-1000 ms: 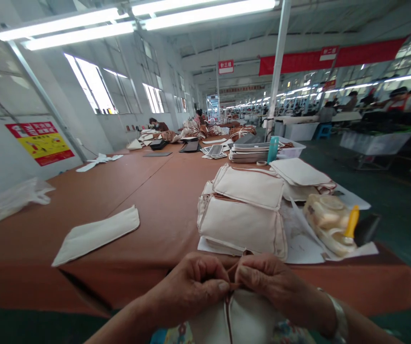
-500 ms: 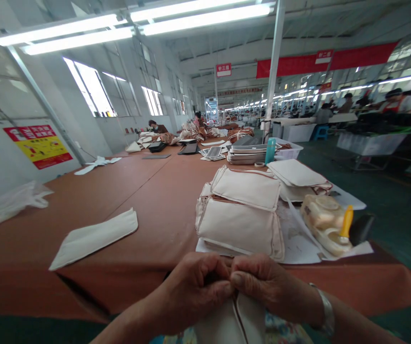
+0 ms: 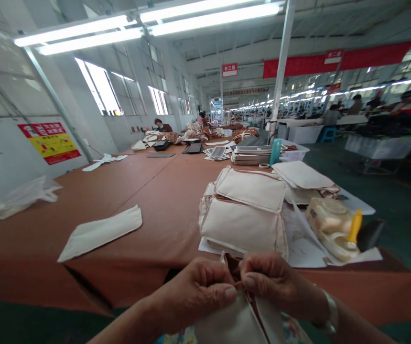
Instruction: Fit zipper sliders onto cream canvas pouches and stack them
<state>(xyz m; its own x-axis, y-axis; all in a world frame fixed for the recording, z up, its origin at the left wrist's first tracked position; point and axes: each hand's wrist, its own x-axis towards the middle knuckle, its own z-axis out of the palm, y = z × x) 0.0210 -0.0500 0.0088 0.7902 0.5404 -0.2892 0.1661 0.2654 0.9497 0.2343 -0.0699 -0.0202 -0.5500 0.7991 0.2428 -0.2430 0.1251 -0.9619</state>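
Observation:
Just in front of the table edge, a cream fabric piece with a brown-edged opening (image 3: 237, 315) hangs from both hands. My left hand (image 3: 201, 291) pinches one side of the brown edge between thumb and curled fingers. Close beside it, my right hand (image 3: 273, 282), with a silver bracelet at the wrist, pinches the other side. A little brown lining shows between the fingertips; the lower part of the piece runs out of view. Beyond my hands lies a stack of cream fabric pieces (image 3: 241, 224) with brown edging.
A single cream piece (image 3: 101, 231) lies at left on the brown-covered table (image 3: 166, 200). Right of the stack are a plastic container (image 3: 329, 217), a yellow-handled tool (image 3: 354, 227) and another cream pile (image 3: 302, 176). A teal bottle (image 3: 275, 152) stands farther back.
The brown-edged opening has spread and more brown lining shows between my hands. Both hands still pinch the piece. The whole view has shifted slightly.

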